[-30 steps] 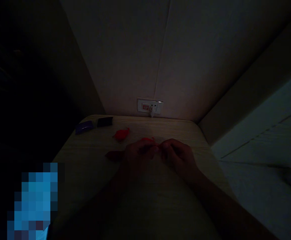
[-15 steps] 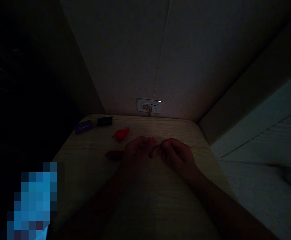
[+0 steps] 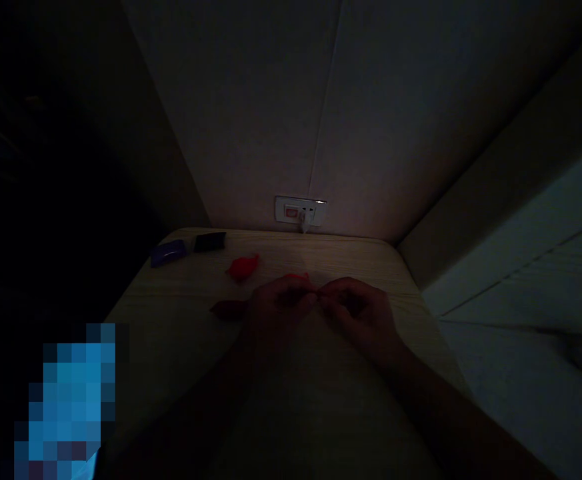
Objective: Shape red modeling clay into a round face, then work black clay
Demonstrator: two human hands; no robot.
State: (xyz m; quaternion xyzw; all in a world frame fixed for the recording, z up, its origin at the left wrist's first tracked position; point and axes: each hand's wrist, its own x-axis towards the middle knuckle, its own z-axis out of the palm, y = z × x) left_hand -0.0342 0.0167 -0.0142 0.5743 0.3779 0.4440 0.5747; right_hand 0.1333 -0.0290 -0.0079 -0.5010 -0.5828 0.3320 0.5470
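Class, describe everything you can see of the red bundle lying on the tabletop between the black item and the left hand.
The red bundle is small and bright, with a plump middle and narrow ends, the right one pointing upward. It looks soft and thin-skinned, though the dim light hides its exact material and contents. It lies on the wood-grain tabletop, and neither hand touches it.

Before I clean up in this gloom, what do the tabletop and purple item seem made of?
Tabletop: probably wood or wood-look laminate, low sheen, judging by its pale, streaky grain. Purple item: perhaps plastic, glossy, since it catches a faint highlight; too dim to settle.
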